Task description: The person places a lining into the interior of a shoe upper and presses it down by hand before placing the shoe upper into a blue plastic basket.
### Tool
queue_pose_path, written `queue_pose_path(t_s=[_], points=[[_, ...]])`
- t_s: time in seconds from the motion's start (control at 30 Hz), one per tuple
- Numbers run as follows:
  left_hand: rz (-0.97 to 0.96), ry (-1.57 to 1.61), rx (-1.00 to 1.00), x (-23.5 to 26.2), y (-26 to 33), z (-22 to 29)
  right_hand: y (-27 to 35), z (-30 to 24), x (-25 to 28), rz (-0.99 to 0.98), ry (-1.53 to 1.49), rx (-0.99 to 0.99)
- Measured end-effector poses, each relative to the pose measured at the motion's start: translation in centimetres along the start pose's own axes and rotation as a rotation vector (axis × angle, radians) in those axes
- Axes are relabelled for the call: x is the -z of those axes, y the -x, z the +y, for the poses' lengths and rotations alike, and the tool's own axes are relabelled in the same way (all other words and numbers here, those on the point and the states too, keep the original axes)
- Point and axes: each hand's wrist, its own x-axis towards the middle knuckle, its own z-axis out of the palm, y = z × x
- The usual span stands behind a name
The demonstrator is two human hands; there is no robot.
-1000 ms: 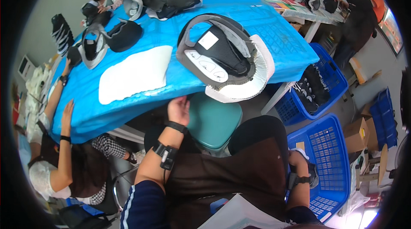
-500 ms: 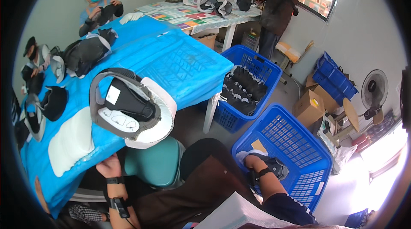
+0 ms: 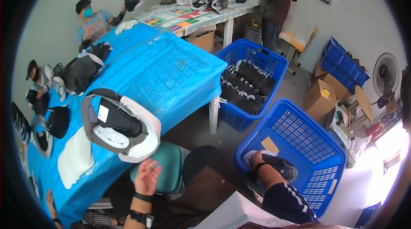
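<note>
the right hand reaches down into the near blue basket and rests on the near-left end of a dark padded piece; its fingertips are hidden, so whether they pinch or merely press cannot be told. the left hand is raised palm up beside the edge of the green stool, fingers apart and loosely curled, with nothing in them.

handling, as judged: the piece looks soft, so it is best taken by its thicker body, thumb on one face and fingers on the other, rather than by the pale edge alone, which might stretch or fold. a straight upward lift would keep it off the basket wall and away from the brown card just beyond; the free left hand could then support the far end.

orientation: the padded piece lies low in the basket, toward its left side. its visible long axis runs from the hand rightward and slightly down the view, the rounded, grey-edged end pointing toward the basket's middle. the end under the hand is partly covered, and whether one piece or several lie there is unclear. on the table, a larger padded liner sits with its white brim facing the stool.
</note>
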Motion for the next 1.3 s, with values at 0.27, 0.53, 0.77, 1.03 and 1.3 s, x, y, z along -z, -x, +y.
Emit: queue_pose_path(t_s=[0.27, 0.53, 0.77, 1.03, 1.3], points=[[-0.749, -0.41, 0.391, -17.7, -4.8, -5.8, -4.4, -2.8, -4.4, -0.016, -0.021, -0.152], [-0.686, -0.564, 0.459, -30.7, -10.8, -24.0, -4.7, -2.5, -5.1, 0.034, -0.132, -0.211], [-0.562, -2.001, 0.55, -16.1, -14.3, -33.6, -10.3, -5.7, -8.2, 0.03, 1.133, -0.23], [-0.577, -2.154, -0.467, -15.5, -13.1, -35.0, -5.8, -4.7, -5.0, -0.03, 2.668, 0.131], [-0.317, -2.288, 0.792, -14.3, -14.6, -34.0, 0.6, 0.3, -1.7, -0.364, 3.113, 0.799]])
